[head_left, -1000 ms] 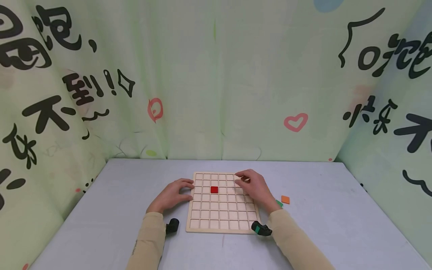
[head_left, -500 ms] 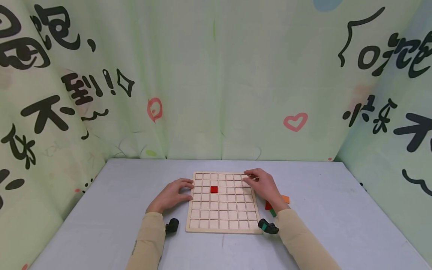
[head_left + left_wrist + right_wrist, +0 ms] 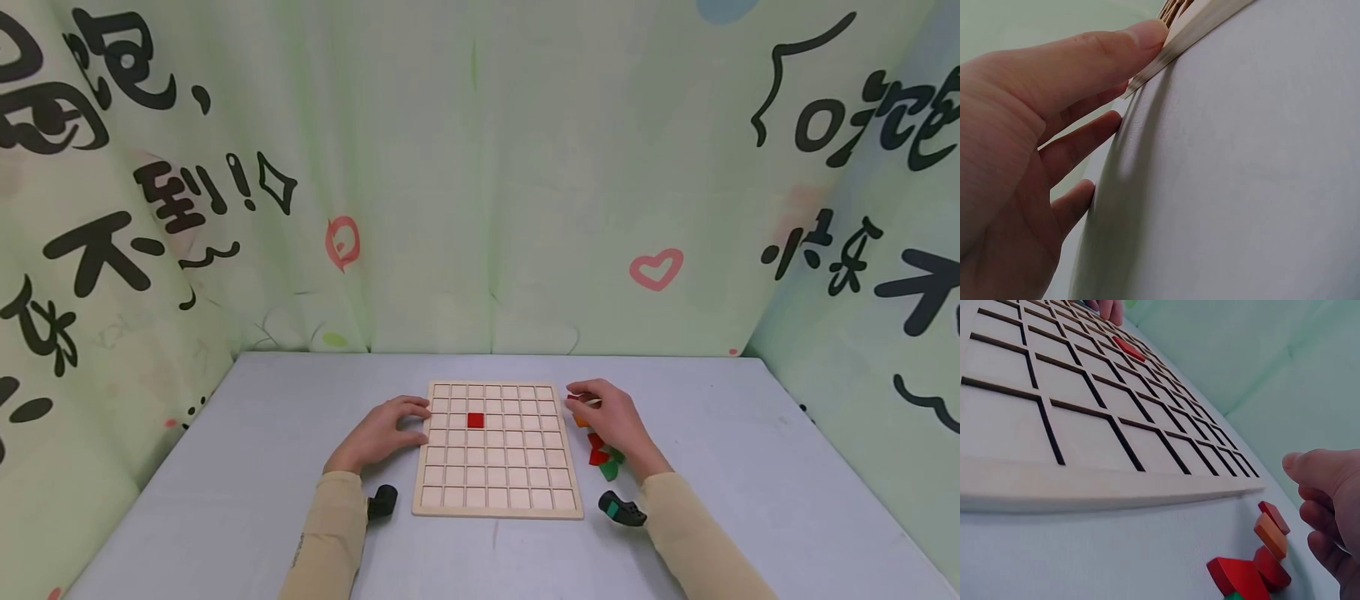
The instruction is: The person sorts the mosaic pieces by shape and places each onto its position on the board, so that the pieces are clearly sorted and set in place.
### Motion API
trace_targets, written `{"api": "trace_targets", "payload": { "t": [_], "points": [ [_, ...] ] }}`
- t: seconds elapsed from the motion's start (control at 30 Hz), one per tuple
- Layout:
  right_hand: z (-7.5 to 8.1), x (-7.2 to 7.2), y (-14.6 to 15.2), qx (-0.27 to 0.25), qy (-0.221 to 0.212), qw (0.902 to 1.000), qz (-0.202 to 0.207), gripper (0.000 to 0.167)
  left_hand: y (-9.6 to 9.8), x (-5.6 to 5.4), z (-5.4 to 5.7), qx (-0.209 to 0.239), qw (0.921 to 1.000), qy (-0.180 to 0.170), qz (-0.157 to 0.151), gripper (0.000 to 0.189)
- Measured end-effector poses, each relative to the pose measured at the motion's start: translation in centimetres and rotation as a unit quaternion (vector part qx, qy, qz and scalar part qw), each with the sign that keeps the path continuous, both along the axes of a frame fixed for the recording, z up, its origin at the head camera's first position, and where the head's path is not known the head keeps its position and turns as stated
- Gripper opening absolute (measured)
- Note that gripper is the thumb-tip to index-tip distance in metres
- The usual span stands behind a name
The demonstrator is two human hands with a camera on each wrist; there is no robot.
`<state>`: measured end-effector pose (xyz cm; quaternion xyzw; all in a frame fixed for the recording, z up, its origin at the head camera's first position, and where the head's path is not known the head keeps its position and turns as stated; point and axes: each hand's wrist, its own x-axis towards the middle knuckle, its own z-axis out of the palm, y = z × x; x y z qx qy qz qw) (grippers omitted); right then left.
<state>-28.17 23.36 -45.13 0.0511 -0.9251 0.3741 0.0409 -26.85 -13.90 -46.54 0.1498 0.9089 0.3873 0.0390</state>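
Observation:
A wooden grid board [image 3: 498,514] lies flat on the table, with one red square tile [image 3: 476,421] in a cell of its upper half. My left hand [image 3: 381,432] rests against the board's left edge; in the left wrist view its thumb [image 3: 1141,36] touches the wooden rim. My right hand [image 3: 613,418] hovers beside the board's right edge, over loose tiles. Its fingers are loosely bent, and the right wrist view reveals nothing between thumb [image 3: 1310,467] and fingers. Beneath and near it lie an orange tile [image 3: 1271,536], red tiles [image 3: 1240,578] and green tiles [image 3: 609,471].
The white table [image 3: 262,533] extends around the board on all sides. A printed curtain [image 3: 487,183] hangs behind the table and along both sides. Black wrist-worn devices sit at the left wrist [image 3: 382,502] and right wrist [image 3: 621,508].
My right hand has moved right, from above the board's upper right cells to beyond its right edge. More of the loose tiles now show. The left hand stays put.

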Motion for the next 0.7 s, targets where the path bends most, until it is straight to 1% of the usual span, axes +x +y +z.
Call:
{"api": "trace_targets", "payload": {
  "t": [0.13,0.33,0.5,0.7],
  "points": [
    [0.1,0.7,1.3,0.013,-0.002,0.9999,-0.002,0.040,0.0,0.0,0.0,0.008,1.0000,-0.002,0.004,0.036],
    [-0.1,2.1,3.2,0.036,0.003,0.9993,-0.005,0.041,0.0,0.0,0.0,0.006,1.0000,-0.004,0.006,0.037],
    [0.1,3.3,4.7,0.050,0.003,0.9988,-0.006,0.044,0.0,0.1,0.0,0.009,0.9999,-0.007,0.007,0.036],
    [0.2,4.3,6.5,0.065,0.004,0.9979,0.002,0.045,0.1,0.1,0.1,0.011,0.9999,-0.010,0.008,0.037]
  ]
}}
